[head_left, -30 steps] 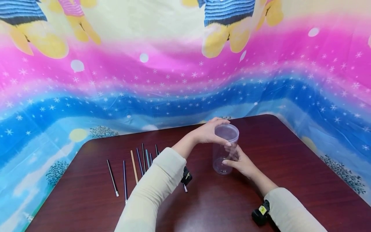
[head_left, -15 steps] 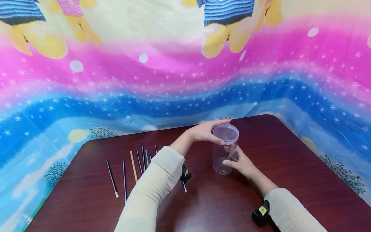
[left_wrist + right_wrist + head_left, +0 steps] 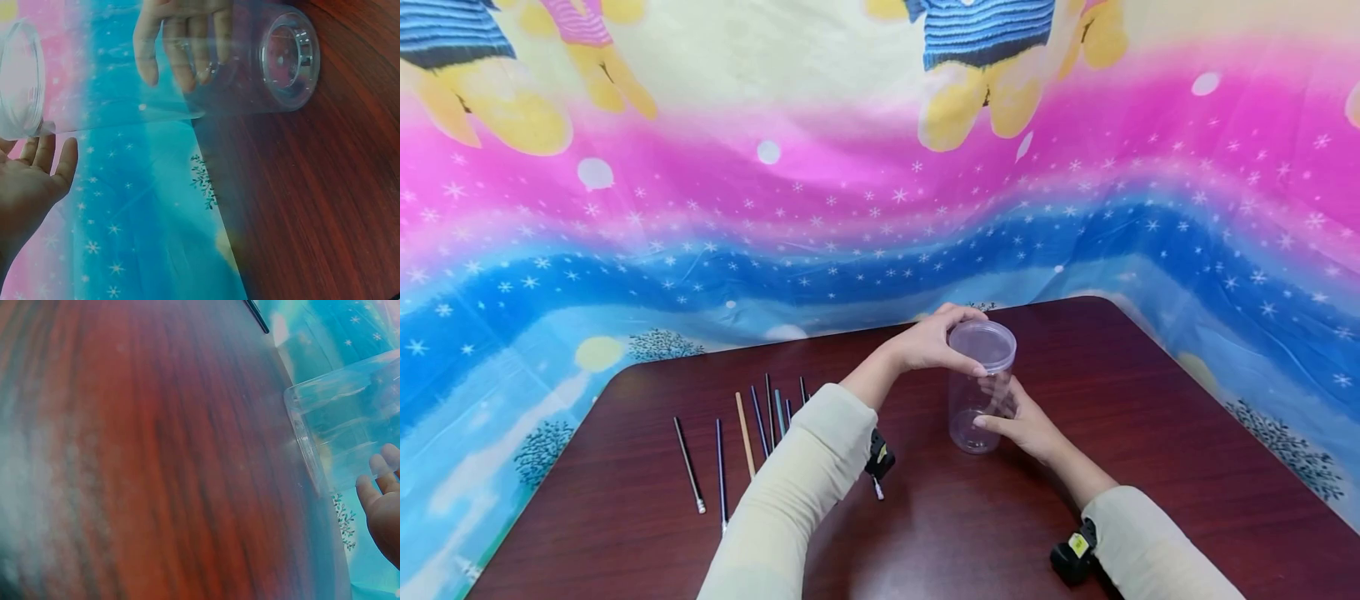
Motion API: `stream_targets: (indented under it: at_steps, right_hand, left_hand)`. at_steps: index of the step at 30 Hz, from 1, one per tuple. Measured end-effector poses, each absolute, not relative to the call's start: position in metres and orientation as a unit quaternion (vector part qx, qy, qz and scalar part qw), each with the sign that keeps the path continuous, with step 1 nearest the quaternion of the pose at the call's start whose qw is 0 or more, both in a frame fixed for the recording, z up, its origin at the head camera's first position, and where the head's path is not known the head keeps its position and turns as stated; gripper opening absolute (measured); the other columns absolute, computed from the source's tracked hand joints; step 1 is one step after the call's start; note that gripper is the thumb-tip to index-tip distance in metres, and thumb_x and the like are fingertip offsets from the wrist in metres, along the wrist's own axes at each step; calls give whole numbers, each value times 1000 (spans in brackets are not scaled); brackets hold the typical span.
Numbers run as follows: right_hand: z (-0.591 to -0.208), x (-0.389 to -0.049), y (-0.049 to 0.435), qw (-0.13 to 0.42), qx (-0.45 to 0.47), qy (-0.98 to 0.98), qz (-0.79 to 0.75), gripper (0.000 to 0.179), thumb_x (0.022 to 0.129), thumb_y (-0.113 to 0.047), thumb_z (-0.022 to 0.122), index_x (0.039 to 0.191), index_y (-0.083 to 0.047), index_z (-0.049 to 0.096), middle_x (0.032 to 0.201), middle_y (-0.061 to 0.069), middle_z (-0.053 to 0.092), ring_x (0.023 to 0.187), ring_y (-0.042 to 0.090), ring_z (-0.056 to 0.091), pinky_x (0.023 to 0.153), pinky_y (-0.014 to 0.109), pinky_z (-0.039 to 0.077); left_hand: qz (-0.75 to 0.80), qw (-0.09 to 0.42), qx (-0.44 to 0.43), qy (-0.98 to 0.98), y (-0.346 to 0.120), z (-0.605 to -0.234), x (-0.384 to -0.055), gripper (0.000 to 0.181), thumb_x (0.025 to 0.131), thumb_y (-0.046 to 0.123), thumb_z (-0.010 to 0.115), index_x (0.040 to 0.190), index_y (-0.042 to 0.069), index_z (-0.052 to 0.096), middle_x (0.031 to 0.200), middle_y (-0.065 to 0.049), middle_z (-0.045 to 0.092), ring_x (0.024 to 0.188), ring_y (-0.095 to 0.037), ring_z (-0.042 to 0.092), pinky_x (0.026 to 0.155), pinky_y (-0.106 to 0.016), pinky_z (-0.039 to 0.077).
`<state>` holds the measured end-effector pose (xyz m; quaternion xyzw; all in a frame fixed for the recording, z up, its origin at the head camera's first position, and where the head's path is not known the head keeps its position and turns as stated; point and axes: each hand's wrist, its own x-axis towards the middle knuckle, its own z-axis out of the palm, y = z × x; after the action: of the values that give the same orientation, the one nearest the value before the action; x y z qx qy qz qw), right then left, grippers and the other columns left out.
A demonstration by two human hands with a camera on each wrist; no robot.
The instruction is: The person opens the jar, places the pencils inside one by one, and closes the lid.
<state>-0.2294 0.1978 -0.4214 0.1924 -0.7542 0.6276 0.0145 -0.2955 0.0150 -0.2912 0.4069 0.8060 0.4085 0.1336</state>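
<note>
A clear plastic jar (image 3: pixel 967 396) stands upright on the dark red-brown table (image 3: pixel 925 542), a little right of the middle. On its top sits a clear round lid (image 3: pixel 988 343). My left hand (image 3: pixel 934 343) holds the lid's edge from the left, thumb at the near side and fingers at the far side. Lower down, my right hand (image 3: pixel 1028 425) grips the jar's body from the right; its fingers show through the clear wall. In the left wrist view the jar (image 3: pixel 156 103) lies sideways across the picture. Nothing shows inside it.
Several pencils lie left of the jar, partly hidden by my left sleeve (image 3: pixel 805 483). Among them are a dark pencil (image 3: pixel 688 462) at the far left and a tan one (image 3: pixel 745 433). A patterned cloth (image 3: pixel 820 167) hangs right behind the table.
My left hand loosened and slid slightly left round the lid, its fingers straightening, then closed on the edge again. My right hand and the jar stay in place.
</note>
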Motion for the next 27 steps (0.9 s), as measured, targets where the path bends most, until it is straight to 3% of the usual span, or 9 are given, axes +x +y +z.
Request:
stream_targets:
  at_steps: [9,14,22,27]
  right_hand:
    - [-421,-229,197,24,193,-751,631,71,77,-2,62,133,-3,17,129,25,31,119,36,27,94,51,22]
    - [-421,-228,197,19,198,-751,629,71,79,-3,61,133,-3,16,130,27,29,120,38,25,93,54,21]
    - [-421,-230,198,16,193,-754,628,73,78,-6,62,133,-5,16,131,26,28,120,37,25,94,53,21]
    - [-421,-230,198,13,182,-760,624,73,77,-7,63,134,-6,16,130,25,29,120,37,26,94,53,21]
  left_hand:
    - [434,152,468,754,20,-289,-297,86,67,15,72,137,17,22,135,4,29,118,-7,31,88,-24,34]
    - [414,151,482,757,21,-288,-296,81,69,16,72,135,15,27,131,0,37,115,-5,33,90,-22,32]
    - [386,131,473,781,14,-286,-295,79,68,21,73,135,18,30,132,2,32,114,-7,30,88,-24,34]
    - [375,121,457,797,8,-284,-295,78,67,23,73,134,19,33,128,1,35,110,-9,35,86,-25,36]
